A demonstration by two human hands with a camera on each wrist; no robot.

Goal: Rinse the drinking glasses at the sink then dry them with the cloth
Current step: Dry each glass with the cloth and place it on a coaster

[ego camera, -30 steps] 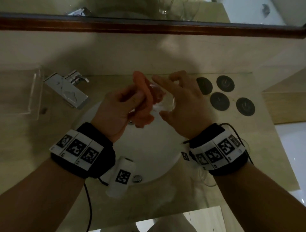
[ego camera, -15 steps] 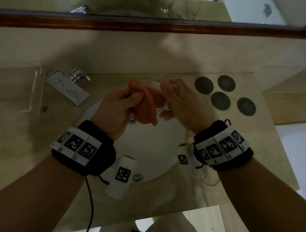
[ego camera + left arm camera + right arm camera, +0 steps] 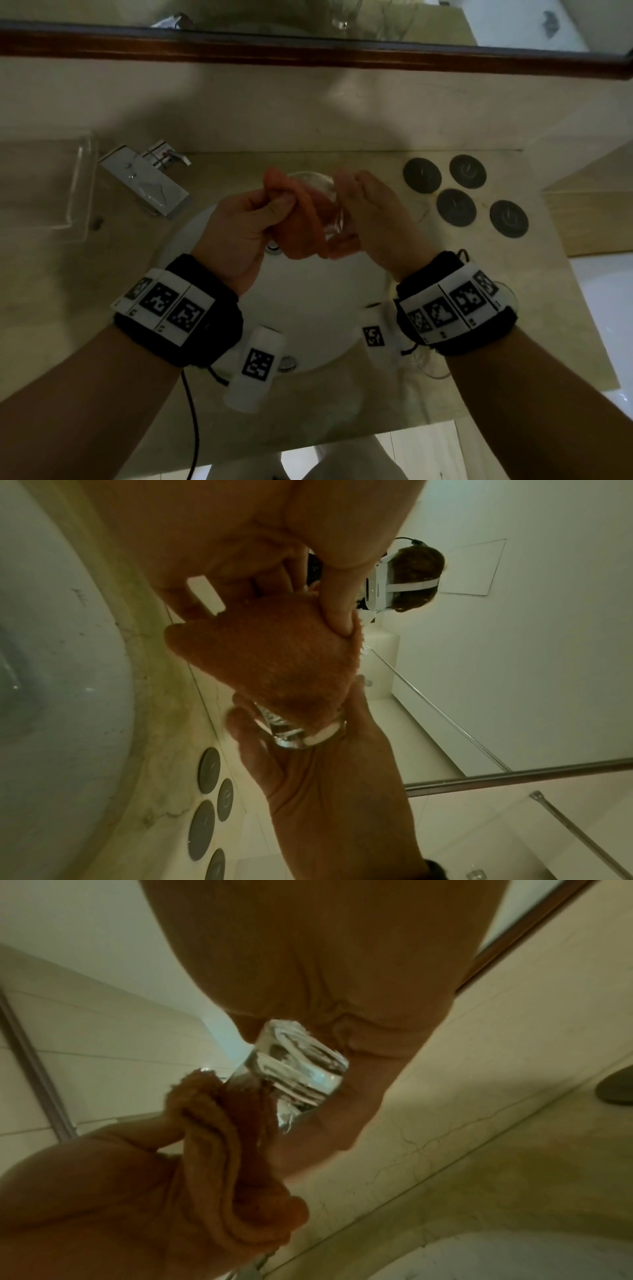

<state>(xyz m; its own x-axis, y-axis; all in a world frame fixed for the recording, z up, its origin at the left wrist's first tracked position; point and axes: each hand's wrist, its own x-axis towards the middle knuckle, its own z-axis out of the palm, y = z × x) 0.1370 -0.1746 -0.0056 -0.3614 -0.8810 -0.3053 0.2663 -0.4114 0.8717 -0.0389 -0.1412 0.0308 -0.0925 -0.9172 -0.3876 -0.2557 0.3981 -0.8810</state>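
Observation:
Above the white sink basin (image 3: 318, 308) my right hand (image 3: 370, 212) grips a clear drinking glass (image 3: 329, 205), lying on its side with the thick base toward the palm (image 3: 304, 1064). My left hand (image 3: 246, 222) pinches an orange cloth (image 3: 305, 219) and pushes it into the glass's mouth; the cloth (image 3: 274, 664) covers most of the glass (image 3: 294, 737). In the right wrist view the cloth (image 3: 232, 1150) is bunched in the left fingers. A second clear glass (image 3: 431, 363) stands on the counter under my right wrist, mostly hidden.
A chrome tap (image 3: 147, 181) stands at the back left of the basin, beside a clear tray (image 3: 51, 185). Several dark round coasters (image 3: 455, 202) lie on the marble counter (image 3: 513, 308) at the right. A mirror with a wooden frame (image 3: 308, 51) runs along the back.
The right hand has turned the glass and closed round it, while the left hand has worked the cloth further in. Both hands have shifted slightly away from me.

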